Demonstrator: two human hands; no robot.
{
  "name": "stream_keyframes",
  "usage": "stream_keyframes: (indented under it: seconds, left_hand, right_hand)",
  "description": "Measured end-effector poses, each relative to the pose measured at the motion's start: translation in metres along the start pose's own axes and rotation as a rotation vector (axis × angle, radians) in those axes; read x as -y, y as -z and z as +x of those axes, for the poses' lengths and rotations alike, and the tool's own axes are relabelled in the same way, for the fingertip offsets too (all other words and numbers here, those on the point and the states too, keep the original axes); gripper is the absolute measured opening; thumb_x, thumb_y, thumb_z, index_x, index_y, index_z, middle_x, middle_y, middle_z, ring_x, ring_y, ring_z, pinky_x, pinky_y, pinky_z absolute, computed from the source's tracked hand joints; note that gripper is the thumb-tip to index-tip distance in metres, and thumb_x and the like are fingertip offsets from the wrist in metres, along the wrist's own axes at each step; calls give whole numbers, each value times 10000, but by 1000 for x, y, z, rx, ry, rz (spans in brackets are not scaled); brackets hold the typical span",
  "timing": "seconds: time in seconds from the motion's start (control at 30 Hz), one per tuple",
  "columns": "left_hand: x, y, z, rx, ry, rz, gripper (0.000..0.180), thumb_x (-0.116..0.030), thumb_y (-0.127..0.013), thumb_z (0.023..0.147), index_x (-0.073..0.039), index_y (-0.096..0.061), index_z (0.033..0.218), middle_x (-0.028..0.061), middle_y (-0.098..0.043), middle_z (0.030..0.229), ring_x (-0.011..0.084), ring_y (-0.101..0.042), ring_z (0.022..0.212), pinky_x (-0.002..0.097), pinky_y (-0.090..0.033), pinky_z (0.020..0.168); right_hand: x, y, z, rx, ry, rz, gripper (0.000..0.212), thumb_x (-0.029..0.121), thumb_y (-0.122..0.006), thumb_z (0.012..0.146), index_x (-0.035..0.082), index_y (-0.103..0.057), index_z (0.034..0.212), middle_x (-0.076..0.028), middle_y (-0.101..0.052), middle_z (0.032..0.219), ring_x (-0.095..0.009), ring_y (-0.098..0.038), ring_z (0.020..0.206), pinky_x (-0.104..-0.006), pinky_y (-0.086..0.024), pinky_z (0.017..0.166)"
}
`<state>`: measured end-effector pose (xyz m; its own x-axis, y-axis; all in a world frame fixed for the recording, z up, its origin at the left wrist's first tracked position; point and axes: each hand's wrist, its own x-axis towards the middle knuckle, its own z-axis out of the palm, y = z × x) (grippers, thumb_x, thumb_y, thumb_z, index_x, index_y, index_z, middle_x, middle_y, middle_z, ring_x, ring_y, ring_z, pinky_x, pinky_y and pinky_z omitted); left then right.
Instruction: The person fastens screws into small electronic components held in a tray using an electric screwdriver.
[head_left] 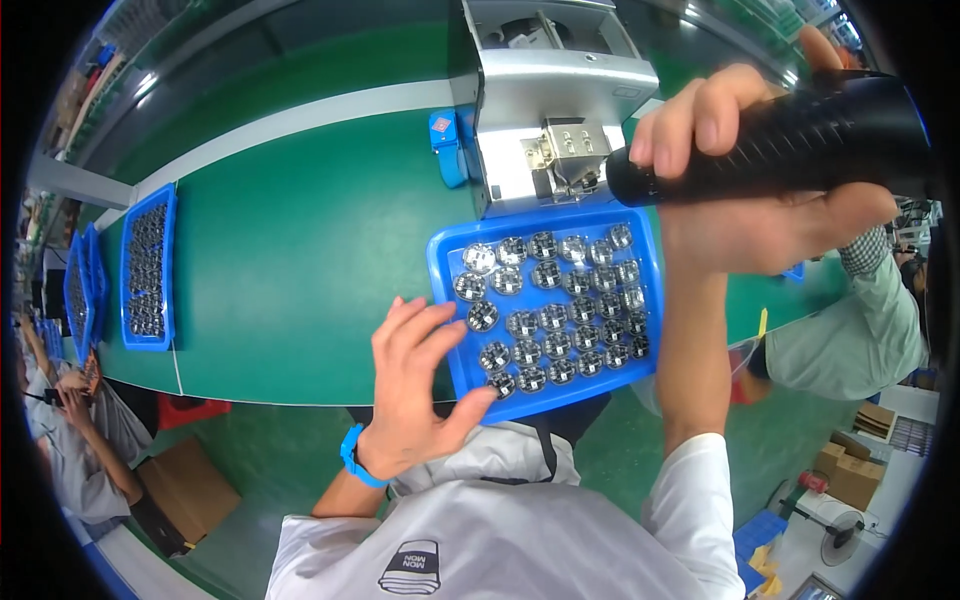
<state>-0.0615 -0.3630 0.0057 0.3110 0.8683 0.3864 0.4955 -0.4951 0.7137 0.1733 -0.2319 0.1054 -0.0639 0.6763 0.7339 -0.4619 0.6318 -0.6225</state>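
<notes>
Up close on the right, my right hand (745, 170) is wrapped round a black cylindrical electric screwdriver (800, 140). Its narrower end lies in front of a silver metal screw feeder (560, 90); the bit cannot be made out. Below the feeder sits a blue plastic tray (440, 262) with several rows of round clear discs (557, 345) with dark circuit boards in them. At the tray's left side, my left hand (415, 385) is open with fingers spread. Its thumb reaches the near left corner, beside a disc (500, 384). A blue band (358, 457) circles that wrist.
A blue strap (447, 150) lies on the green table (300, 240) left of the feeder. More filled blue trays (150, 270) stand at the far left. Other people sit on the left (95, 430) and right (840, 330). Cardboard boxes (185, 485) are on the floor.
</notes>
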Motion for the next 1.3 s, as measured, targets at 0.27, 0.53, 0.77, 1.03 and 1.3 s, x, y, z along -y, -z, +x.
stream_keyframes:
  seconds: [0.27,0.53,0.77,1.03,1.3]
  left_hand:
    - [-5,10,26,240,-182,247,462,-501,-708,777,-147,-698,1073,124,-546,1295,427,-387,1271,637,-246,1077]
    - [-11,4,48,405,-283,332,522,-586,-635,788,-139,-688,1054,121,-519,1328,436,-383,1280,651,-234,1087]
    - [-6,1,49,417,-328,307,497,-547,-651,796,-114,-689,1037,111,-549,1289,431,-392,1276,647,-226,1096]
    - [1,-3,45,391,-337,244,451,-478,-669,805,-98,-692,1048,84,-585,1207,413,-432,1209,649,-233,1093]
    - [2,-3,45,386,-333,230,439,-456,-675,805,-94,-691,1053,72,-594,1183,407,-450,1184,648,-239,1087]
  right_hand:
    - [-6,1,-7,-44,-20,-33,954,810,-318,844,70,-249,1442,-99,-555,764,-198,-545,516,-372,-496,493]
    - [-4,6,-9,-40,-6,61,988,822,-310,834,53,-231,1449,-109,-547,749,-209,-552,522,-378,-495,501]
    - [-9,8,-9,-42,46,95,967,826,-296,834,89,-223,1455,-102,-545,753,-211,-550,534,-381,-494,526]
    - [-14,-3,-9,-201,-51,68,1071,995,-82,605,24,-514,745,-54,-540,617,-155,-572,555,-267,-469,551]
    - [-15,-9,-9,-146,-137,-402,1033,892,-329,743,94,-266,1396,-92,-541,664,-209,-544,486,-332,-472,488]
